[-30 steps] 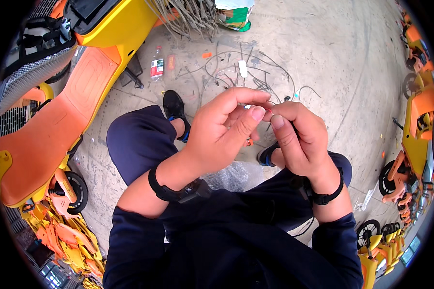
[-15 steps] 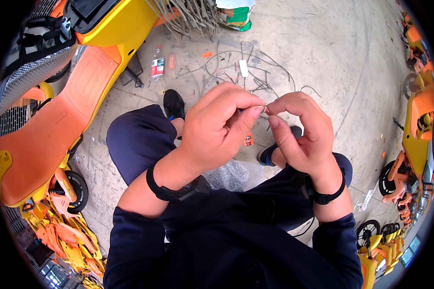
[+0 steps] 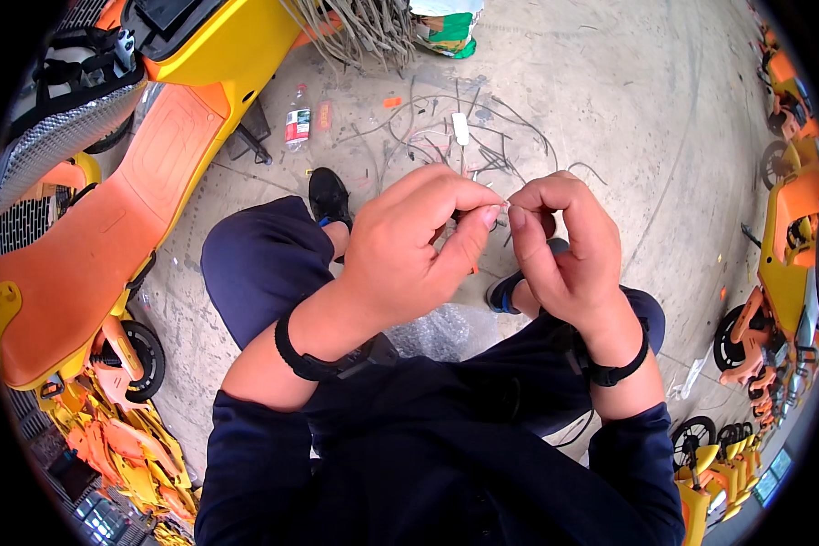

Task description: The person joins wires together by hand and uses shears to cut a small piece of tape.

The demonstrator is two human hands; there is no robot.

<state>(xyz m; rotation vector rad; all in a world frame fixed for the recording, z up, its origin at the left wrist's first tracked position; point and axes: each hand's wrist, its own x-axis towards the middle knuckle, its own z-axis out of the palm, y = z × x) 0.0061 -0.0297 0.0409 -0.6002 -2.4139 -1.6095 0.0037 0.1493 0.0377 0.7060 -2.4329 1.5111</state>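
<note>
My left hand (image 3: 408, 247) is raised over my lap, its thumb and index finger pinched together. Facing it, my right hand (image 3: 571, 250) makes a similar pinch, and the two sets of fingertips nearly touch. Whatever sits between them is tiny and thin, too small to name and mostly covered by the fingers. Beyond my hands, cut dark cables (image 3: 496, 136) lie scattered on the concrete floor, with a small white oblong piece (image 3: 460, 129) among them.
A large bundle of grey cables (image 3: 359, 32) lies at the far side by a green-and-white bag (image 3: 448, 32). A plastic bottle (image 3: 298, 120) is on the floor. A yellow-orange scooter body (image 3: 109, 209) stands close on my left. Bubble wrap (image 3: 441, 332) lies between my legs.
The fingertips of both hands have shifted slightly, and my right fingers have closed closer together. A small copper-coloured tip seen between them earlier is now hardly visible.
</note>
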